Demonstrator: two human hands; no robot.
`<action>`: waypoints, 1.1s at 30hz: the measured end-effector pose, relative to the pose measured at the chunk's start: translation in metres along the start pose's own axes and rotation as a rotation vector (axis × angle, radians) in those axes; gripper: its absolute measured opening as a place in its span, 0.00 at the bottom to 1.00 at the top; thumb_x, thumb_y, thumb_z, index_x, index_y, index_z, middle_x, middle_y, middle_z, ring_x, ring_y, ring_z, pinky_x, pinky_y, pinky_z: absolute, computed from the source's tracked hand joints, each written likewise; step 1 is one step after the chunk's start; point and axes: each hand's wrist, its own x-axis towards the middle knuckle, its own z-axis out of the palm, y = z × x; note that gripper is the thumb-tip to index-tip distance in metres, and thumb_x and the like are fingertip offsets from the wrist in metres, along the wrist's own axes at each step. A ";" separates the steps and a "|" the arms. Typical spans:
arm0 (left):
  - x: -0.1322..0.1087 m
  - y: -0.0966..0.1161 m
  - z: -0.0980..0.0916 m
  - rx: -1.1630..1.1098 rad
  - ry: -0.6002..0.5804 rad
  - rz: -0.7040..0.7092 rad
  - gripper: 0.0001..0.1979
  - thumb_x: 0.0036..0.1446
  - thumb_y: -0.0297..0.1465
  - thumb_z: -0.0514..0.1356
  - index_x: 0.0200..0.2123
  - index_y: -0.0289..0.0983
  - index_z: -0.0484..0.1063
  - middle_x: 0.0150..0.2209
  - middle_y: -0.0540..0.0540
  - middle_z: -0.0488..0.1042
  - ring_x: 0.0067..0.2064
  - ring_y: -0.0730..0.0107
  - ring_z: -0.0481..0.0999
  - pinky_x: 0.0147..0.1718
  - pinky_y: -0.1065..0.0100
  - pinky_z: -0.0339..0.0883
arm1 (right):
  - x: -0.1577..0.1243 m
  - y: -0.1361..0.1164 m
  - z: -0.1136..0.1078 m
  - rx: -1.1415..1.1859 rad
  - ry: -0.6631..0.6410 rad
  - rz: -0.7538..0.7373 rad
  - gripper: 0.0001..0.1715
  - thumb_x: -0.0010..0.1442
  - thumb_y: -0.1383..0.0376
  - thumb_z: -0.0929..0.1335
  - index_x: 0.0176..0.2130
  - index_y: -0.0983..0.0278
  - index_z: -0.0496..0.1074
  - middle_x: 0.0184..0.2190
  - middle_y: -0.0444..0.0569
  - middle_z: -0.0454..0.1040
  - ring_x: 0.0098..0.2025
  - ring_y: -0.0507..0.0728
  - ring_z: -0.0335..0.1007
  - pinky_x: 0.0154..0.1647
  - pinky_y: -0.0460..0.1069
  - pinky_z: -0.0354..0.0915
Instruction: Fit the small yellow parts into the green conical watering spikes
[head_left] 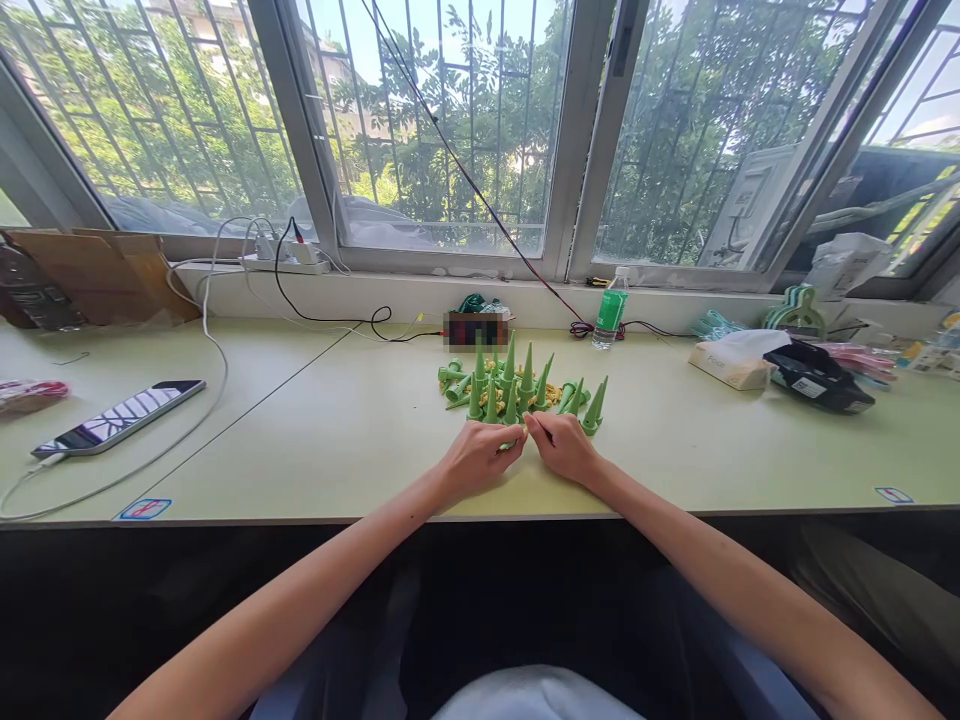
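Note:
My left hand (486, 452) and my right hand (561, 444) meet above the near part of the table, fingers closed in a pinch. Whatever sits between their fingertips is too small and hidden to name. Just beyond them stand several green plastic spikes (526, 372), pointed ends up. More green spikes (454, 375) lie on their sides at the left of the group. Small yellow pieces (555, 396) are scattered among the spikes. Close to my right hand, another green spike (595, 405) leans at the right end of the group.
A phone (120, 418) on a white cable lies at left. Behind the spikes are a blurred-out dark object (475, 330) and a green-labelled bottle (610, 312). A tissue pack (729, 360) and a black package (819, 376) lie at right. Windows rise behind the table (300, 440).

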 end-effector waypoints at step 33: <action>0.002 0.000 0.003 -0.186 -0.044 -0.328 0.09 0.61 0.35 0.59 0.42 0.37 0.71 0.25 0.53 0.73 0.21 0.79 0.63 0.26 0.74 0.61 | 0.004 -0.001 0.002 0.066 0.096 0.115 0.31 0.70 0.53 0.58 0.19 0.62 0.54 0.15 0.41 0.55 0.19 0.49 0.47 0.23 0.48 0.47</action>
